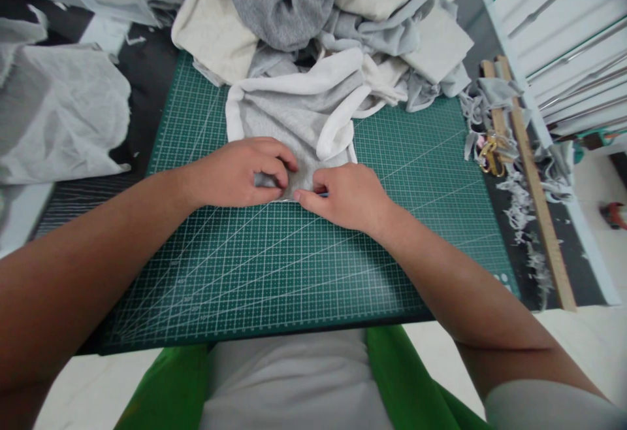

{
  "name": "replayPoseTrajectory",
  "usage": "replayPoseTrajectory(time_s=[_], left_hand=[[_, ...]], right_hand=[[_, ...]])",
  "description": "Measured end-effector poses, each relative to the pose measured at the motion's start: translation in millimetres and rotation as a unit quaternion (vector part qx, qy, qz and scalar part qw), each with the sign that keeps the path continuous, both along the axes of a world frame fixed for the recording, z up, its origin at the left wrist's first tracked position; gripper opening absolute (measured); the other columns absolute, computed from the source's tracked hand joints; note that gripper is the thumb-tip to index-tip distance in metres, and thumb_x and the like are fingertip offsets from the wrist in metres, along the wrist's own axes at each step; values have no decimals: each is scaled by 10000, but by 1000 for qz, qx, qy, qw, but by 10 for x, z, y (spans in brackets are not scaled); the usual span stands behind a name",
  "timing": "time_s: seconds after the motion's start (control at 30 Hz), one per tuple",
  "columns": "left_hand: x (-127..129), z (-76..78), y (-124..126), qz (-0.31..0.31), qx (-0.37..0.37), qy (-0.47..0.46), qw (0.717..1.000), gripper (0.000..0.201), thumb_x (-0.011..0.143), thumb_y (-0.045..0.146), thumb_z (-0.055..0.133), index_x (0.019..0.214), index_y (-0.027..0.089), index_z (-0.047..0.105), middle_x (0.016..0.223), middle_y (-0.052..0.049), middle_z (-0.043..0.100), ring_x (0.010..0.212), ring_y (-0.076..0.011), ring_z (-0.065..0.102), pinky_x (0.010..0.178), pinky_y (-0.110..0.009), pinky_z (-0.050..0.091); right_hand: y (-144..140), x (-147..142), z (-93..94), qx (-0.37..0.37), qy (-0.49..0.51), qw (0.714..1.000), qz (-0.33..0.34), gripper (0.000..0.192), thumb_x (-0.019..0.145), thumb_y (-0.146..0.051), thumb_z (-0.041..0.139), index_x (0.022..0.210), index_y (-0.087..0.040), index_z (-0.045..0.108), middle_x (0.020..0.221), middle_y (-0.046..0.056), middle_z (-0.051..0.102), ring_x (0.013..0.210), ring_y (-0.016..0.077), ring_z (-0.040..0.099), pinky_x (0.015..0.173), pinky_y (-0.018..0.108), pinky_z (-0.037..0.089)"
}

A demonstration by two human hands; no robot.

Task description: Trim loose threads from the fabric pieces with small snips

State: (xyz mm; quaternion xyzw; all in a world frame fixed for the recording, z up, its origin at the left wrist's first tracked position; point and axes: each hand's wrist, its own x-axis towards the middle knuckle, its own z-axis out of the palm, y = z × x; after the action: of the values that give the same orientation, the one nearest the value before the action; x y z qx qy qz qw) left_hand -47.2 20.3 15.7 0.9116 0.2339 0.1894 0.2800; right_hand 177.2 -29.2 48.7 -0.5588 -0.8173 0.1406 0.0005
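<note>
Grey garment (294,116) with white trim lies flat on green cutting mat (274,266), near fabric pile (337,12). Left hand (235,172) and right hand (350,195), fingers curled, pinch its near hem. Likely soft, light, limp; best gripped at hem edge.

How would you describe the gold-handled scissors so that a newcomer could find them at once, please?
Start at the green cutting mat and go to its right edge, where a long wooden ruler lies among grey fabric scraps. The scissors lie half buried there beside the ruler. Their shiny gold handles are the only metallic thing in the pale trimmings.
</note>
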Motion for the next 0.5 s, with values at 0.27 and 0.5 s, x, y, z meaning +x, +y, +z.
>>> replayPoseTrajectory(time_s=[0.27, 0.5], left_hand=[[-1, 1, 6, 4, -7, 0, 1000, 88, 844, 250, 631, 842, 227, 716, 1176, -49, 688, 1091, -195, 647, 977, -323, 487], [-9, 7, 10, -2, -11, 3, 1000, 97, 849, 243, 627, 851, 223, 722, 1188, -58, 685, 1118, -212, 642, 1013, -353, 480]], right_hand=[[-4, -41, 12, 7, -36, 999, 8, 553, 906, -672, 453, 826, -221, 763, 727, 64, 717, 755, 230, 641, 598, 309, 313], [23, -61, 22, 7, -53, 998, 17, 550, 905, -656, 445, 846, -216, 771, 758, 92, 729, 775, 255, 656, 601, 318, 337]])
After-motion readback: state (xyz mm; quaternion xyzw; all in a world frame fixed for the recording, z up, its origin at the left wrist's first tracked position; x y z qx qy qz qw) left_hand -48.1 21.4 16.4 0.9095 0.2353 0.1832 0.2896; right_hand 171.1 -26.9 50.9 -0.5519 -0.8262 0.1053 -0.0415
